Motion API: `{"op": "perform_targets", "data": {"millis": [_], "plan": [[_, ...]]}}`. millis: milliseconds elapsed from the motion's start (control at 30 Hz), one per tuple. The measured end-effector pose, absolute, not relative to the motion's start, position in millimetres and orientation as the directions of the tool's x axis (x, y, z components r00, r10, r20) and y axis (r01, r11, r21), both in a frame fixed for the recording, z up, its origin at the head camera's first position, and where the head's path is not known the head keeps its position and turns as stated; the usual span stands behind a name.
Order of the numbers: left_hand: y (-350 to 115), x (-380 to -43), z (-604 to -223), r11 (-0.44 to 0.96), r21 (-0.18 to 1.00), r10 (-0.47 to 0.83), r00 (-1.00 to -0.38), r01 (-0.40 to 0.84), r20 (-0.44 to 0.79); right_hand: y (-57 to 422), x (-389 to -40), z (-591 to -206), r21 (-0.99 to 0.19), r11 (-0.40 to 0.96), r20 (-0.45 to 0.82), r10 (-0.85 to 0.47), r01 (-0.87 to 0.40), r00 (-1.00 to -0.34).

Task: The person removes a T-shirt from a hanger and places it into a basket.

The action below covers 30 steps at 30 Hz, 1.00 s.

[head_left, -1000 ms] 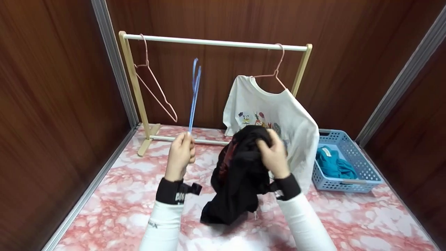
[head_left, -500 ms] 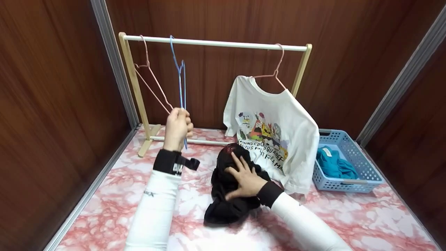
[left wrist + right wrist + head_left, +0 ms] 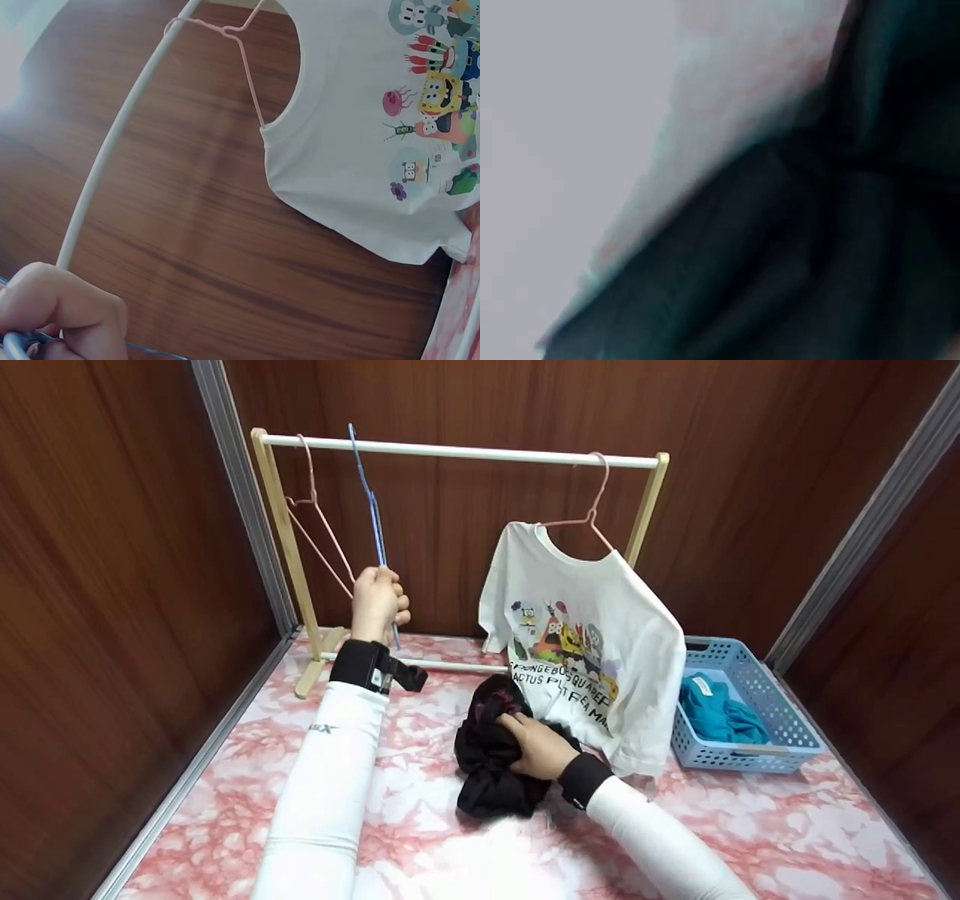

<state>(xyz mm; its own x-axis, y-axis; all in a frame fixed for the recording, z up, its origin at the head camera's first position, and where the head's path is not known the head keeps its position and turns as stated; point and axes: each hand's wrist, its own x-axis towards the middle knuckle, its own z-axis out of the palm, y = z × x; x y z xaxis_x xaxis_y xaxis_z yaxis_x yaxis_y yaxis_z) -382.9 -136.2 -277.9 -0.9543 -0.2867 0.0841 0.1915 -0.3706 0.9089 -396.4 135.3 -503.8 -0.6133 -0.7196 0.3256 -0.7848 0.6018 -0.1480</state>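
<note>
Probably limp and light, the black garment (image 3: 487,754) suited my right hand (image 3: 541,748) gripping its folds; left hand (image 3: 377,601) gripped blue hanger (image 3: 377,531).

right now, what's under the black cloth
Pink-and-white marbled surface shows beside the black cloth; whatever lies directly beneath it is covered. The right hand is on top.

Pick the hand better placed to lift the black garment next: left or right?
Right, most likely. The right hand is on the black garment, fingers curled against it. The left hand grips the blue hanger, away from the cloth.
</note>
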Motion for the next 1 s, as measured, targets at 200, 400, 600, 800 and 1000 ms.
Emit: {"op": "perform_targets", "data": {"millis": [200, 400, 600, 800, 1000], "plan": [[-135, -369, -255, -0.38, 0.912, -0.291, -0.956, 0.154, 0.04, 147, -395, -497, -0.285, 0.554, 0.397, -0.674, -0.782, -0.623], [-143, -391, -260, -0.402, 0.907, -0.299, -0.954, 0.129, 0.004, 161, -388, -477, -0.428, 0.502, 0.456, -0.598, -0.751, -0.66], [-150, -410, -270, -0.362, 0.922, -0.33, -0.944, 0.139, 0.012, 179, -370, -445, -0.548, 0.443, 0.524, -0.48, -0.709, -0.704], [-155, -413, -274, -0.373, 0.916, -0.342, -0.94, 0.147, 0.012, 204, -337, -398, -0.558, 0.387, 0.655, -0.339, -0.735, -0.676], [-161, -416, -276, -0.375, 0.92, -0.346, -0.938, 0.113, -0.026, 240, -304, -348, -0.572, 0.178, 0.772, -0.213, -0.801, -0.599]]}}
